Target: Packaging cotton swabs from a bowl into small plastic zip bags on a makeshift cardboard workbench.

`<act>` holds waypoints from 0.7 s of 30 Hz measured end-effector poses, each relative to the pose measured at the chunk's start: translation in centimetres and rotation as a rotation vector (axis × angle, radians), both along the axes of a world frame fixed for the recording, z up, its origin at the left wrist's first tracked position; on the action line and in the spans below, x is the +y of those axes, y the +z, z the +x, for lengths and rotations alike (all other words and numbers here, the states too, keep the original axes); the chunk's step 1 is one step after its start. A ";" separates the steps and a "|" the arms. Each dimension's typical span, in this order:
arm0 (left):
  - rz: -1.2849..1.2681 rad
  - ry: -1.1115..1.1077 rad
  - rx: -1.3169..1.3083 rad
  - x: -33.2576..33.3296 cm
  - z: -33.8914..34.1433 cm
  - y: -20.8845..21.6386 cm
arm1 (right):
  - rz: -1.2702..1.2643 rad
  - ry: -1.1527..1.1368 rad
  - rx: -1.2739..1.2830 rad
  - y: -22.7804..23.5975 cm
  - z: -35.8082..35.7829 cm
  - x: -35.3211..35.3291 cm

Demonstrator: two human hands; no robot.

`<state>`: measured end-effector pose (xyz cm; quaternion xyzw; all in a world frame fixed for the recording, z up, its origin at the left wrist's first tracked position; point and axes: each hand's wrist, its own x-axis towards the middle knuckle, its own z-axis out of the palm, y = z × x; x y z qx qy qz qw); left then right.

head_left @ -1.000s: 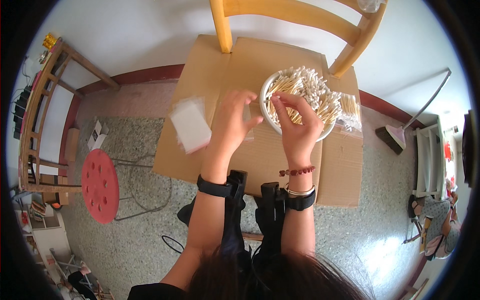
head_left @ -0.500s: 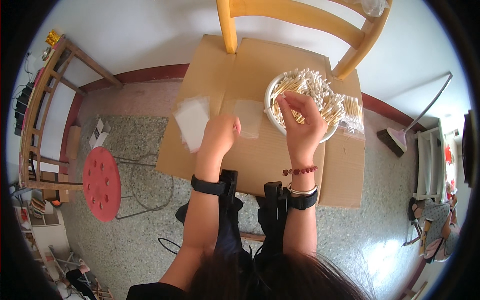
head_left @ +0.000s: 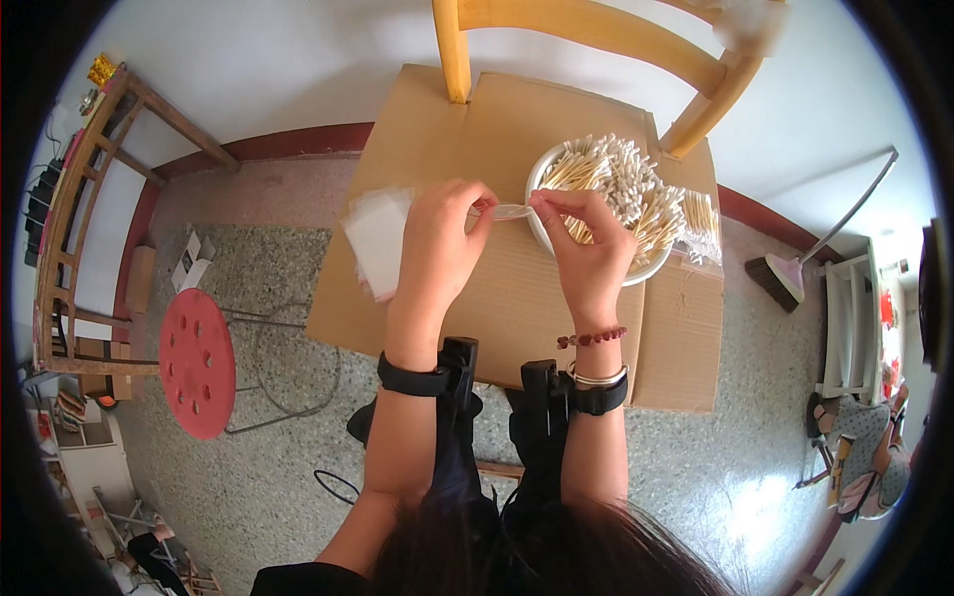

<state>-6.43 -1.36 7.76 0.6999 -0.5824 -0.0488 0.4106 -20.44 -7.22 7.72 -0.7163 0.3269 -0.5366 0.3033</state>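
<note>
A clear plastic bag (head_left: 512,211) is stretched between my two hands, its edge seen nearly side-on. My left hand (head_left: 444,238) pinches its left end. The fingertips of my right hand (head_left: 588,238) pinch the other end, in front of the bowl's left rim. Behind and right of that hand stands a white bowl (head_left: 535,179) heaped with cotton swabs (head_left: 624,179). Left of my left hand lies a fanned stack of clear bags (head_left: 376,238). A filled bag of cotton swabs (head_left: 702,223) rests against the bowl's right side.
Flattened cardboard (head_left: 497,328) covers the seat of a wooden chair (head_left: 586,30), whose backrest rises at the far side. A red round stool (head_left: 199,363) stands on the floor at left. A broom (head_left: 780,281) leans at right, near a white rack (head_left: 853,318).
My left hand has moved up and now pinches the clear bag, lifted off the cardboard. My right hand has come left from over the swabs to the bag's other end.
</note>
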 end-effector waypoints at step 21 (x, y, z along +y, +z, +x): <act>0.384 -0.005 0.060 1.5 0.6 -1.4 | 0.273 0.137 0.537 -3.5 0.7 0.8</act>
